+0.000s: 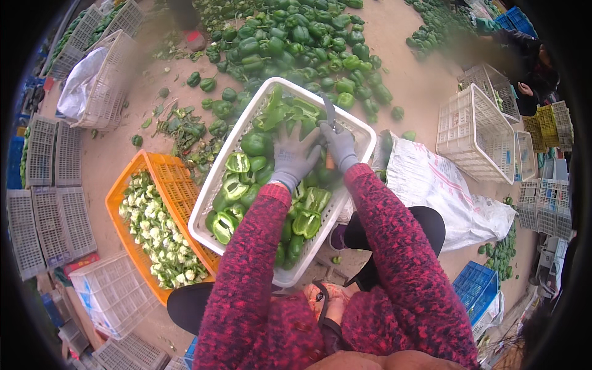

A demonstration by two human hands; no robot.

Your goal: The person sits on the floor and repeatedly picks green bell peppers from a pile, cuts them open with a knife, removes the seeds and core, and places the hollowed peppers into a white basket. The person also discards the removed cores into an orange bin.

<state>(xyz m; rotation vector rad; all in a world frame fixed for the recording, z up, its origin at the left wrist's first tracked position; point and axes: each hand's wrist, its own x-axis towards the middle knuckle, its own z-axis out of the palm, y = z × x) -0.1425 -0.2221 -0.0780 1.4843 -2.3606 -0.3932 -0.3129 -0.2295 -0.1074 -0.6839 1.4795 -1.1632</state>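
A white plastic crate tilts before me, filled with halved green bell peppers and whole ones. My left hand, in a grey glove, lies on the peppers with its fingers spread. Beside it my right hand, gloved alike, grips a knife. The blade points away from me toward the crate's far rim, and part of an orange handle shows below the fingers. Cut pepper pieces lie just beyond both hands. Whatever is under the left palm is hidden.
An orange crate of pale pepper cores stands at left. A large heap of green peppers covers the floor ahead. At right lie a white woven sack and an upright white crate. Another person's hand shows far right.
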